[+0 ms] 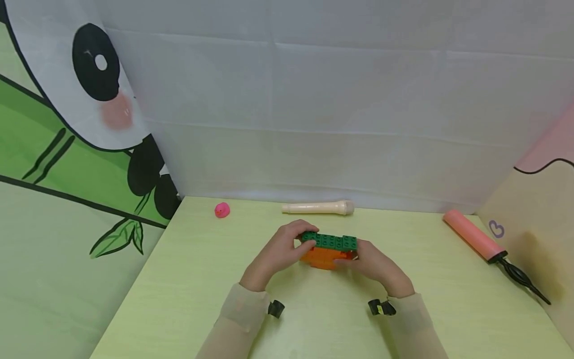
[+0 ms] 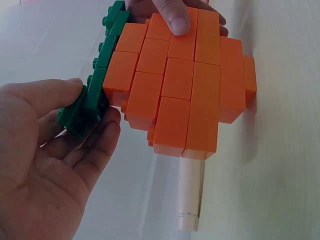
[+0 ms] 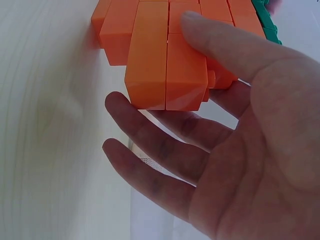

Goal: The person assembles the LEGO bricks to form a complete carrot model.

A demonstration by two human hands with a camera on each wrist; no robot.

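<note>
Between the two hands, a block build of orange toy building bricks point(image 1: 322, 259) stands upright, topped by a row of green studded bricks point(image 1: 329, 242). In the left wrist view the orange bricks point(image 2: 175, 77) form stepped layers, widest in the middle. My left hand point(image 1: 280, 252) pinches the end of the green row point(image 2: 95, 90) between thumb and fingers. My right hand point(image 1: 374, 262) holds the opposite side of the build, its thumb point(image 3: 215, 42) on the orange face and the fingers behind. The rear of the build is hidden.
A pink rubber duck point(image 1: 221, 210) sits at the table's back left. A cream toy microphone point(image 1: 318, 208) lies along the back edge. At the right lies a pink balloon pump point(image 1: 474, 236) with a black nozzle. A white cloth point(image 1: 314, 124) hangs behind the pale yellow table point(image 1: 179, 299).
</note>
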